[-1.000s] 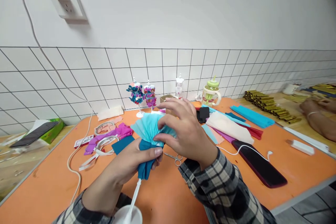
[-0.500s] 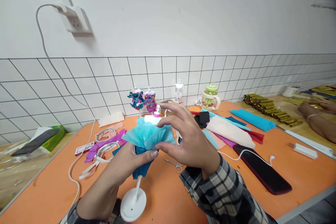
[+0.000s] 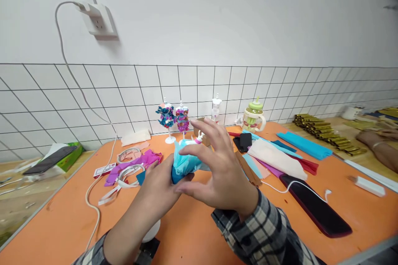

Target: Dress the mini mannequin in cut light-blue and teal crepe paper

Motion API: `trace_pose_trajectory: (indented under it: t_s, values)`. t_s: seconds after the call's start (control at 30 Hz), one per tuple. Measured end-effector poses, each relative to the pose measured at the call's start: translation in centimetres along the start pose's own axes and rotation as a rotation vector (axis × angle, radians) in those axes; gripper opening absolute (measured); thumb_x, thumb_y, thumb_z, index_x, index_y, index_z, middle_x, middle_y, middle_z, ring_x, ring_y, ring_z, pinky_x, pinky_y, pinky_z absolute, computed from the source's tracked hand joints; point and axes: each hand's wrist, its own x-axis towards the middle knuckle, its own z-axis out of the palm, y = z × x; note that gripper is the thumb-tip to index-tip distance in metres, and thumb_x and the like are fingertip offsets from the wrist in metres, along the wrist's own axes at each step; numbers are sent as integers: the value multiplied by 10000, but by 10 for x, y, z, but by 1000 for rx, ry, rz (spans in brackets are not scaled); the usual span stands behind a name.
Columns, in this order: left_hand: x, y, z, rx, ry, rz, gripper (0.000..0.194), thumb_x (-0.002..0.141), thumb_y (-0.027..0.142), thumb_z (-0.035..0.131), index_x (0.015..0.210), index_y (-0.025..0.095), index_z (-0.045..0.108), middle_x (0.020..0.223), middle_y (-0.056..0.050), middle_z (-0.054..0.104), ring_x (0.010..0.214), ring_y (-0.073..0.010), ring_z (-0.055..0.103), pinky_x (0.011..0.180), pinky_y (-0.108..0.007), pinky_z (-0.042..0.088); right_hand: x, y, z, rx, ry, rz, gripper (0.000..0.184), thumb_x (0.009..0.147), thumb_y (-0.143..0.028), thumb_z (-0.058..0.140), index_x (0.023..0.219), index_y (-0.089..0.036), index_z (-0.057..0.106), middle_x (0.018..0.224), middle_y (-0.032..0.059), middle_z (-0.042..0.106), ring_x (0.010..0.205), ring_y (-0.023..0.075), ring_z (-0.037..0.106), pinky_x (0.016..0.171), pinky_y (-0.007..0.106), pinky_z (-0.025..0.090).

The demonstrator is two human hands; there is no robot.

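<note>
My left hand (image 3: 163, 188) is closed around a small white mannequin (image 3: 199, 137) dressed in crepe paper, tilted to the right. Its upper layer is a light-blue crepe paper ruffle (image 3: 188, 162), bunched together; darker blue paper (image 3: 177, 176) lies beneath, partly covered by my fingers. The mannequin's round white base (image 3: 152, 232) shows only partly beside my left forearm. My right hand (image 3: 220, 165) is curved around the ruffle's right side, thumb and fingers apart. Whether its fingertips touch the paper is hard to tell.
Dressed mannequins (image 3: 182, 118) and a bare one (image 3: 217, 105) stand by the wall, near a green-lidded bottle (image 3: 253, 116). White tape rolls (image 3: 129, 176) lie left; folded crepe paper (image 3: 276, 159) and a dark long device (image 3: 317, 205) lie right. Another person's hand (image 3: 373, 138) is far right.
The ruffle has gone from fanned out to bunched. The mannequin now leans further right and its base is mostly hidden behind my left arm. The camera view has shifted slightly left.
</note>
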Motion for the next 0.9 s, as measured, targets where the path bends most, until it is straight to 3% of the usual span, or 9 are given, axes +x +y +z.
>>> trace_pose_trajectory:
  t_s: [0.1, 0.23, 0.37, 0.53, 0.6, 0.7, 0.8, 0.83, 0.9]
  values:
    - [-3, 2, 2, 124, -41, 44, 115, 841, 319, 560, 913, 250, 618, 836, -22, 713, 813, -303, 662, 730, -396, 439, -3, -2, 10, -140, 32, 41, 190, 857, -439, 740, 872, -259, 683, 1530, 38, 509, 1485, 324, 344, 1233, 612, 127]
    - [-7, 6, 5, 161, -27, 83, 151, 891, 397, 548, 866, 248, 549, 796, -19, 682, 761, -293, 649, 729, -401, 432, -3, 2, 12, -184, 67, 109, 188, 894, -361, 689, 762, -240, 633, 1458, 44, 571, 1427, 306, 430, 1228, 611, 140]
    - [-7, 4, 9, 168, -48, 63, 191, 901, 433, 568, 886, 244, 539, 832, -34, 692, 783, -300, 662, 672, -374, 428, -1, 10, 11, -136, 22, 149, 86, 912, -311, 651, 958, -240, 638, 1438, 85, 575, 1358, 284, 501, 1211, 580, 212]
    - [-6, -1, 12, 14, -99, 24, 290, 866, 470, 644, 1023, 234, 585, 923, -38, 737, 811, -275, 696, 652, -343, 474, 0, 16, 12, -32, -123, 105, 272, 950, -327, 621, 1214, -263, 611, 1319, 52, 661, 1261, 246, 578, 1225, 567, 185]
    - [-4, -2, 12, -40, -79, 27, 262, 850, 454, 656, 987, 234, 619, 834, -17, 726, 731, -247, 686, 608, -319, 472, 1, 15, 10, 7, -77, 81, 408, 938, -395, 634, 1310, -245, 567, 1384, 85, 619, 1303, 263, 552, 1206, 551, 253]
    - [0, -4, 5, -185, -32, -56, 264, 823, 451, 686, 965, 232, 643, 652, 26, 656, 543, -190, 607, 484, -271, 431, 2, 10, 4, 67, 93, 37, 519, 924, -456, 632, 1366, -203, 529, 1445, 139, 553, 1351, 287, 506, 1139, 512, 377]
    - [7, -10, -8, -444, 15, -156, 416, 783, 565, 747, 957, 202, 643, 595, 25, 622, 468, -163, 557, 412, -249, 415, 2, 5, 2, 115, 272, 103, 315, 942, -426, 611, 1145, -185, 620, 1120, 101, 684, 1076, 237, 630, 945, 413, 499]
    - [9, -13, -14, -562, 43, -156, 478, 759, 609, 768, 957, 190, 650, 658, -7, 667, 525, -177, 606, 448, -260, 468, 1, 4, 3, 128, 271, 169, 252, 955, -425, 593, 1024, -187, 637, 966, 70, 689, 937, 209, 640, 853, 373, 510]
    - [11, -16, -26, -807, 104, -142, 590, 677, 668, 822, 997, 193, 680, 905, -77, 751, 773, -239, 710, 617, -314, 585, 0, 3, 8, 174, 112, 331, 312, 973, -471, 561, 872, -186, 636, 804, 37, 662, 787, 177, 617, 744, 329, 487]
